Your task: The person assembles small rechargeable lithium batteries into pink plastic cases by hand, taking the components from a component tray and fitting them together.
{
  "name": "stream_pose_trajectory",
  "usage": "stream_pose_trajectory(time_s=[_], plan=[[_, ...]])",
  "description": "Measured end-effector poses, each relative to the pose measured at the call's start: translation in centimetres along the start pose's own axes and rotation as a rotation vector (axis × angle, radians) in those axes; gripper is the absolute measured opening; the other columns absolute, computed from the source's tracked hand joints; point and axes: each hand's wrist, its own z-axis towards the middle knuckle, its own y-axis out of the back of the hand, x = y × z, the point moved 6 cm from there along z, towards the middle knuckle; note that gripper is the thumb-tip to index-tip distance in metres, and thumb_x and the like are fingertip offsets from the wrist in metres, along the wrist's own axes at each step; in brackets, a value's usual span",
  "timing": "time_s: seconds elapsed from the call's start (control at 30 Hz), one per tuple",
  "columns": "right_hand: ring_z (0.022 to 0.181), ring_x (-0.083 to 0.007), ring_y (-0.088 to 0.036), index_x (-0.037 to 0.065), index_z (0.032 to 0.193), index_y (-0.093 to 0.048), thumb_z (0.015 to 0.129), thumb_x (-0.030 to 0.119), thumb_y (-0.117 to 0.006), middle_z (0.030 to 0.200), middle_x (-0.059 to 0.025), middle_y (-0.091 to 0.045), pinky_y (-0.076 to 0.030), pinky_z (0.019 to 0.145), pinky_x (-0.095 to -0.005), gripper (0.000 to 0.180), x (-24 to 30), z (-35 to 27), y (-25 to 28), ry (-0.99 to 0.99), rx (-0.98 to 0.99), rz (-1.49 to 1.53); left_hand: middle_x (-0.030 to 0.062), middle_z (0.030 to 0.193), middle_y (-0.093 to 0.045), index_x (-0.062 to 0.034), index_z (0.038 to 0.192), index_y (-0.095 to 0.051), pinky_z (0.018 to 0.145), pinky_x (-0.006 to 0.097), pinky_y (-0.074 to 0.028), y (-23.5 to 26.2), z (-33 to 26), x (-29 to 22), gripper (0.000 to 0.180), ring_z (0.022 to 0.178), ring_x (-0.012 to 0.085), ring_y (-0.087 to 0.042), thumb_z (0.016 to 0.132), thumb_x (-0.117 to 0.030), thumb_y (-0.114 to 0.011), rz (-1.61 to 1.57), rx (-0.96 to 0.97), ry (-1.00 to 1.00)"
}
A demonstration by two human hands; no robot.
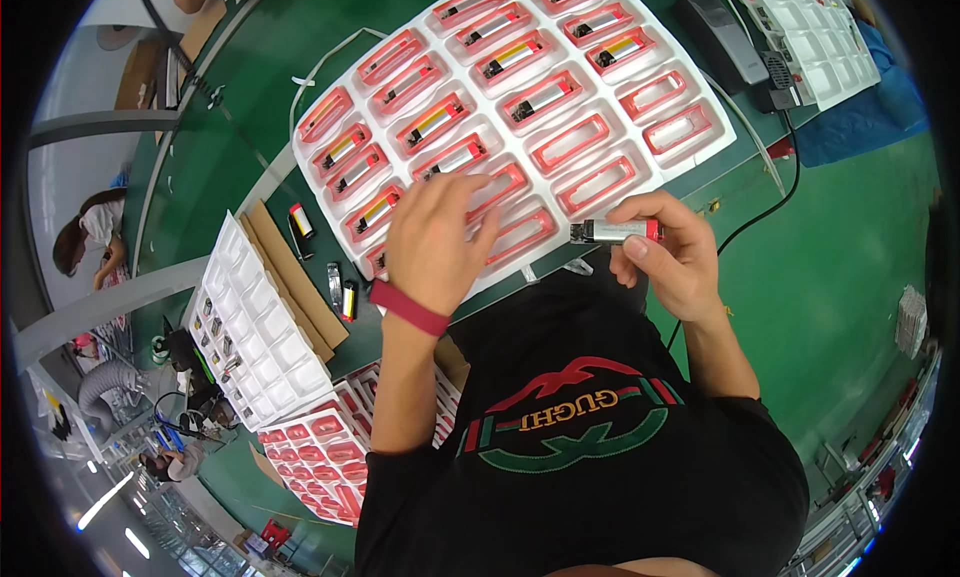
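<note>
Okay, going by the big white tray point(487, 104): the silver battery cell point(606, 231) sits up at the tray's near edge, pinched between the thumb and fingers of the right hand point(684, 262). Its long axis runs pretty much left-right, black end toward the tray, red end tucked in by the fingers. The bare red-lined slot point(597, 185) lies just past the cell, up and left from that hand, and its long axis slants up to the right, so the two don't line up. Right hand's the nearer one to it. Its wrist comes in off the tray's near right side, fingers curled. Left hand point(428, 239) is over the tray's near left part, palm down, fingers loosely spread; can't tell if it's touching anything.
</note>
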Motion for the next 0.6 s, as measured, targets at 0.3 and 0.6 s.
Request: stream_pose_trajectory(time_s=[0.3,0.6], plan=[[0.075,-0.0106,-0.059,-0.002,0.116,-0.054,0.087,0.0,-0.063,0.095,-0.0098,-0.063,-0.05,0.064,-0.0219,0.031,1.5,0.3,-1.1,0.117,-0.065,-0.224,0.0086,0.095,-0.061,-0.007,0.104,-0.063,0.067,0.036,-0.05,-1.8,1.1,-1.4,0.033,0.08,0.0245,-0.061,0.072,-0.003,-0.07,0.118,0.059,-0.158],[0.07,-0.0065,-0.057,-0.006,0.111,-0.058,0.082,-0.004,-0.067,0.088,-0.006,-0.06,-0.045,0.057,-0.0176,0.03,5.0,1.3,-2.4,0.297,-0.146,-0.134,0.0155,0.112,-0.055,0.0034,0.102,-0.059,0.09,0.042,-0.051,2.6,-1.2,0.2,0.037,0.102,0.0266,-0.06,0.068,0.017,-0.064,-1.327,-0.223,-0.055]])
